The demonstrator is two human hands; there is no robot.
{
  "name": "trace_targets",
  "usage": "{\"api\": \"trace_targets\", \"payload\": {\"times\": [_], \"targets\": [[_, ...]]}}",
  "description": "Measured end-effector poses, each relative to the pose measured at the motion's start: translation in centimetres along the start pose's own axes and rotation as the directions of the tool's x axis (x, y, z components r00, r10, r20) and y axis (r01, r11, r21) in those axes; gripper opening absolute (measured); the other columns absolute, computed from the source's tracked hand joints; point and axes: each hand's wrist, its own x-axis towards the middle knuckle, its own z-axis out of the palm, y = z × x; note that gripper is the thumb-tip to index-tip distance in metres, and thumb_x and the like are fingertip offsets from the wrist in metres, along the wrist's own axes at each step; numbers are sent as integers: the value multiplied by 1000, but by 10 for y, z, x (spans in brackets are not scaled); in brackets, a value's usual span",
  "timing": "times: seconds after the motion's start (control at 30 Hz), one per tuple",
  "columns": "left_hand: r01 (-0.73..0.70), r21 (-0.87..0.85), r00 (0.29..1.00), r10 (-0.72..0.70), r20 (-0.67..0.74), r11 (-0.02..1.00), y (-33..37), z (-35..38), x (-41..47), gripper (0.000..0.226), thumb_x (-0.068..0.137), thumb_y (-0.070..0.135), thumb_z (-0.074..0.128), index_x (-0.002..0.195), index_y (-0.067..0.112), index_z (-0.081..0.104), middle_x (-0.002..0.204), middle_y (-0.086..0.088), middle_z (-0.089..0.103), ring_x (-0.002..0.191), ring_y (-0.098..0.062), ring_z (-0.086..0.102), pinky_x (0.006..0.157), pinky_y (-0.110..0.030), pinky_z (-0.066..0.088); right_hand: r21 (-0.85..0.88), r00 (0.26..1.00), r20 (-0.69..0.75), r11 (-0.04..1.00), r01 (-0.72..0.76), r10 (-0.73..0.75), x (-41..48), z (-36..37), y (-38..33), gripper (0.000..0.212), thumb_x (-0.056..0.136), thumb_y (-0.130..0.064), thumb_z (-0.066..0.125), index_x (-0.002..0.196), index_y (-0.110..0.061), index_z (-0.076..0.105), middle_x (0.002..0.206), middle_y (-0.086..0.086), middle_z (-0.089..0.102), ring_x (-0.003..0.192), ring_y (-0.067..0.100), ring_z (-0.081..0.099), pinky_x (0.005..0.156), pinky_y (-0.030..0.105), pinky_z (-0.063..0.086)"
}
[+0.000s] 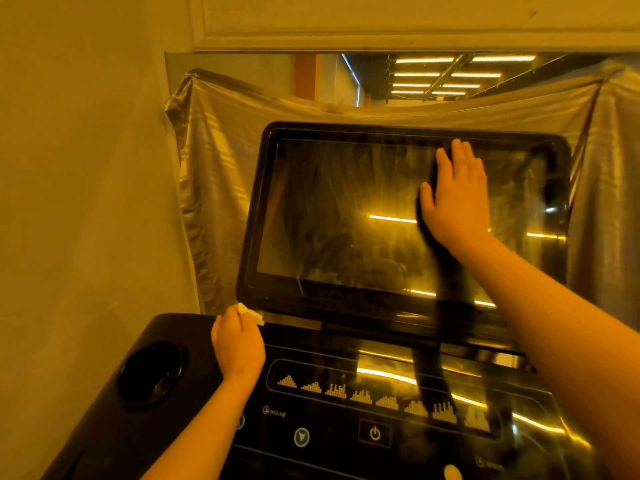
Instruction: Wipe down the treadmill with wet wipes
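Plain wall (86, 168) stands left of the screen (346, 209). Behind the screen hangs a mirror (433, 77), its lower part draped with a creased plastic sheet (214, 161). Ceiling light strips show in the mirror above the sheet.

Treadmill (104, 427): black console, seen from above. The screen is dark and tilted back, with streaks and smears visible across the glass and light strips reflected in it.

Right hand (457, 195): laid flat on the upper right part of the screen, fingers straight and close together, tips near the top bezel, thumb spread to the left. It holds nothing.

Left hand (239, 344): at the lower left corner of the screen, just below the bezel, fingers curled. It pinches a crumpled white wipe (251, 311), which shows above the knuckles and touches, or nearly touches, the corner of the frame; contact cannot be confirmed.

Below the screen: a row of pale program icons (363, 396), then a power button (375, 433) and an arrow button (301, 437). Lower left of the screen: a round cup holder (152, 372).
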Motion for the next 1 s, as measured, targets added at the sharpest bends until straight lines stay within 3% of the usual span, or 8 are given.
{"api": "trace_targets", "payload": {"times": [0.17,0.27,0.37,0.43,0.6,0.77,0.87,1.0], "targets": [[-105,16,994,105,-28,994,8,-2,-4,23,102,11,38,85,0,50,69,3,49,71,-16,50,100,-56,40,316,993,16,943,107,-118,-82,9,-82,18,89,-16,58,104,-7,65,122,13,58,115,29,54,95,41,45],[-148,65,988,150,-21,987,11,-6,-8,14,99,8,46,85,6,45,68,9,44,70,-11,49,110,-54,31,549,967,244,832,-75,-73,-146,8,-154,11,93,-18,55,86,-18,62,87,-3,60,80,10,57,71,28,50],[-160,52,987,161,-19,986,2,-7,-4,13,98,16,52,86,12,50,80,0,57,95,-31,58,118,-45,19,678,813,574,498,-541,101,-192,15,-203,15,95,-18,57,84,-23,65,81,-6,65,77,5,62,67,17,51],[-169,11,985,170,-37,985,-5,-6,-2,9,96,19,57,90,12,58,89,-4,62,100,-29,57,113,-50,30,616,661,723,245,-748,199,-200,28,-219,9,95,-18,58,94,-22,66,90,-4,69,84,8,66,75,21,55],[-145,-143,989,140,-43,979,-2,-8,-4,9,93,15,63,100,18,58,87,15,56,99,-17,57,109,-49,38,429,388,900,-249,-868,198,-183,42,-236,10,95,-11,56,92,-4,63,86,17,58,77,24,55,64,28,46],[-81,-279,996,84,0,957,2,-17,-8,12,94,17,62,97,22,52,87,14,58,82,-10,64,60,-12,48,343,315,939,-320,-883,137,-169,42,-244,14,91,-15,66,98,-4,70,92,11,72,85,19,69,71,28,54],[-3,-339,994,40,104,941,0,-24,-5,4,97,23,57,100,23,54,95,5,65,87,-6,63,64,-14,49,344,317,938,-276,-897,139,-168,45,-249,20,84,-22,73,97,-6,72,94,10,75,91,19,71,82,31,57],[-18,-284,977,77,199,959,-4,-31,2,5,97,27,56,95,23,53,90,3,64,82,-7,63,62,-10,48,384,308,910,-288,-877,276,-167,49,-256,9,87,-14,70,90,-6,73,87,11,74,82,19,71,69,27,56]]}}
